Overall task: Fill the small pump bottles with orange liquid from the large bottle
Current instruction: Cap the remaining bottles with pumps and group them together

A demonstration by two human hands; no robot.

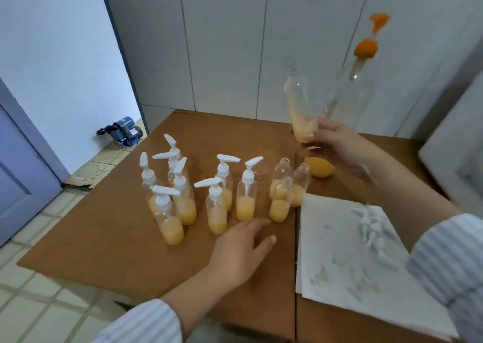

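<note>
Brown board (130, 238) on a tiled floor, white tiled wall behind. Your right hand (337, 144) grips an uncapped small bottle (299, 107) by its base, lifted and tilted, orange liquid pooled at the bottom. Your left hand (237, 251) hovers flat over the board, fingers relaxed and spread, just beside the capped pump bottles (183, 193), all part-filled. Three open-necked bottles (285, 191) stand in a cluster right of those. Large clear bottle (347, 99) with an orange pump top stands behind your right hand; motion blur, so probably near-empty. White cloth (352, 264) at right holds loose pump heads (371, 227).
</note>
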